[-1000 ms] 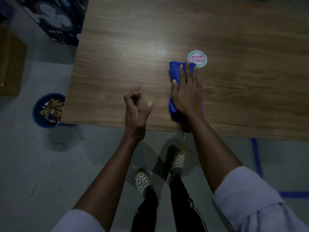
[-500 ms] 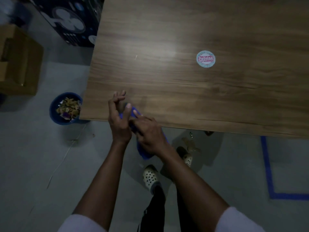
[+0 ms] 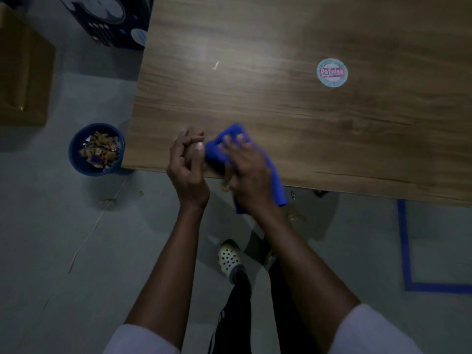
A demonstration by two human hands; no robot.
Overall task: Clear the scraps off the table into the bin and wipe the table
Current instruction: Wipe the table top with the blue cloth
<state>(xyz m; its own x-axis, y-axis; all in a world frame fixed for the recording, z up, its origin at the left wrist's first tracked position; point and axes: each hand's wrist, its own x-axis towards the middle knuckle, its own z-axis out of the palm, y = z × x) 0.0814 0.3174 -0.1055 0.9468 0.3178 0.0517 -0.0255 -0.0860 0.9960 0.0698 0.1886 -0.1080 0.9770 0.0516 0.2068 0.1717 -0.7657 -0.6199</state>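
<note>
My right hand [image 3: 249,172] presses a blue cloth [image 3: 222,146] onto the wooden table [image 3: 281,111] at its near edge, with part of the cloth hanging over the edge. My left hand [image 3: 187,164] is cupped at the edge right beside the cloth, fingers curled, holding nothing that I can see. A few brownish scraps [image 3: 226,186] show at the edge under my right hand. A small pale scrap [image 3: 215,65] lies further up the table. The blue bin [image 3: 76,159] stands on the floor left of the table corner, holding several scraps.
A round sticker [image 3: 332,72] sits on the table at the right. A cardboard box [image 3: 23,80] and a dark printed box [image 3: 112,19] stand on the floor at the left. Blue tape [image 3: 406,251] marks the floor at the right. Small scraps [image 3: 296,217] lie on the floor.
My right hand dragged the cloth from beside the sticker to the near edge, then pushed it back up onto the table a little. My left hand stayed cupped at the edge.
</note>
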